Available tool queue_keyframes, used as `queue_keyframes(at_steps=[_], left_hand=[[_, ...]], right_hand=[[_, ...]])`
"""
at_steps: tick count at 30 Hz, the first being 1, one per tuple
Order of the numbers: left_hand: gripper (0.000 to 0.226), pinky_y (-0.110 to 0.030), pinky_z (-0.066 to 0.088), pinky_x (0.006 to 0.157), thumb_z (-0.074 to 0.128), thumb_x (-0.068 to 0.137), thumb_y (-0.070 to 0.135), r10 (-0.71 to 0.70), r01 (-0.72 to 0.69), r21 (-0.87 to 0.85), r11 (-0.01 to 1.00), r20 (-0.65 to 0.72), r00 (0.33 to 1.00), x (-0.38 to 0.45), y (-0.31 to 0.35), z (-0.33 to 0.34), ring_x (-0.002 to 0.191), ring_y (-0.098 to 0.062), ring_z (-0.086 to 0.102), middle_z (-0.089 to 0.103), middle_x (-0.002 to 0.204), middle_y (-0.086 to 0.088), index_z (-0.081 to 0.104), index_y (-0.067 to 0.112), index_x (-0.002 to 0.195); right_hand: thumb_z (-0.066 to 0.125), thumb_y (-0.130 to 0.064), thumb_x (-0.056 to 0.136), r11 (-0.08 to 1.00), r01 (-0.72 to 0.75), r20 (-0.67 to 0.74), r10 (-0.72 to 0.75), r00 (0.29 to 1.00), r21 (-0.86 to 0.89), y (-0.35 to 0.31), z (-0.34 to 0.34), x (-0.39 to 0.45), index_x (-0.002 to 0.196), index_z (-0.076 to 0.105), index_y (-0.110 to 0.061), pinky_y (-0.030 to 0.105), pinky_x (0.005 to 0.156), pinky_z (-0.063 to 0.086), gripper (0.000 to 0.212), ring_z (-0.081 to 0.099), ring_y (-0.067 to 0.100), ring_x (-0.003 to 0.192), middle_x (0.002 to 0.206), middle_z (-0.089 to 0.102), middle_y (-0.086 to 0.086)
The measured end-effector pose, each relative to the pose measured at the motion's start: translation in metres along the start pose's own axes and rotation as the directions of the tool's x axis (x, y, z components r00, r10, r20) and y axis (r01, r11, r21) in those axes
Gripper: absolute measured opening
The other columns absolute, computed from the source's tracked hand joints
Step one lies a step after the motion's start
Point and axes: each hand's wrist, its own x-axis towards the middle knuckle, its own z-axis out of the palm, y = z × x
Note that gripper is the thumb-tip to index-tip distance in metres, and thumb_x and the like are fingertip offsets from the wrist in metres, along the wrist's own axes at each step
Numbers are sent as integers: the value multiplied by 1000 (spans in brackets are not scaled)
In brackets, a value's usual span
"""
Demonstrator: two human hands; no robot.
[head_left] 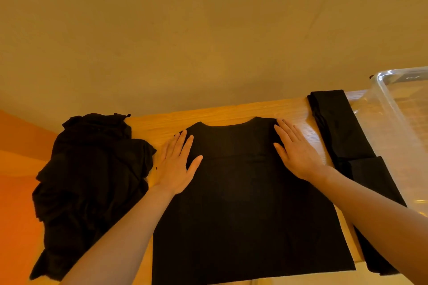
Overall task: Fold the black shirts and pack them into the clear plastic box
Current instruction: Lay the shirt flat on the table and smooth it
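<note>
A black fabric shirt (243,192) lies spread flat in the lower centre of the frame on a light wooden desk (231,111), its neckline toward the top and its sides folded in. The left hand (176,166) rests palm-down on the shirt's left edge, grip open with fingers straight; the right hand (296,152) lies flat on the shirt's upper right corner, grip likewise open. At the left of the frame sits a crumpled heap of black shirts (92,187). At the right, folded black shirts (347,150) lie in a row just beside a clear plastic box (393,109) at the right edge.
</note>
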Motion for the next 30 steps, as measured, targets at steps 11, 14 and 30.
queue_keyframes(at_steps=[11, 14, 30], left_hand=[[29, -40, 31, 95, 69, 86, 20, 17, -5, 103, 995, -116, 993, -59, -43, -26, 102, -18, 60, 63, 108, 3, 65, 22, 115], [30, -35, 21, 95, 59, 92, 27, -92, 94, 76, 993, -38, 995, -51, -38, -38, 108, -15, 52, 57, 111, 7, 60, 28, 121], [14, -35, 22, 91, 55, 95, 31, -189, 174, 132, 976, 107, 976, -36, -32, -58, 102, -13, 48, 53, 92, 10, 58, 32, 108]], right_hand=[[50, -25, 98, 950, 131, 213, -71, 974, -282, 37, -46, -43, 142, 39, -21, 28, 107, 38, 46, 47, 14, 125, 142, 42, -1], [51, -28, 97, 936, 105, 201, -38, 979, -336, 34, -48, -36, 137, 45, -23, 29, 105, 35, 41, 45, 14, 125, 134, 48, -2], [57, -18, 93, 968, -201, 164, 224, 961, -147, 25, -51, -33, 118, 48, -16, 30, 78, 48, 26, 56, 16, 78, 82, 57, -4]])
